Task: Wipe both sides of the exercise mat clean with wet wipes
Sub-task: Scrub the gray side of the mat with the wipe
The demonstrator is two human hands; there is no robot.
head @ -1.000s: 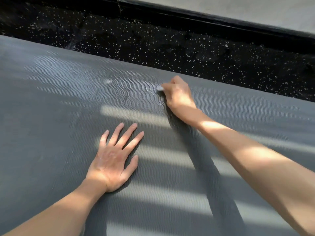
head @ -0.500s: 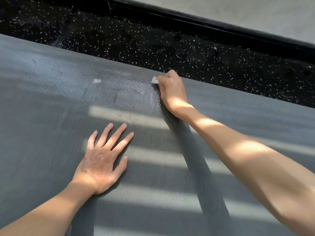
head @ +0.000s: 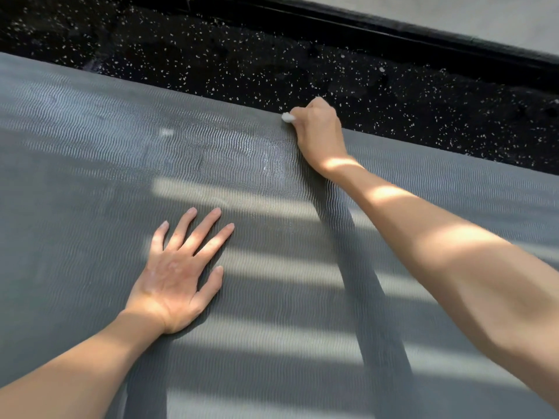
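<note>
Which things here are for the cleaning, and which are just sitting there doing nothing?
For the job:
mat
wipe
right hand, gripping the wipe at the mat's far edge
left hand, flat on the mat

Just there:
speckled floor
black skirting
wall
</note>
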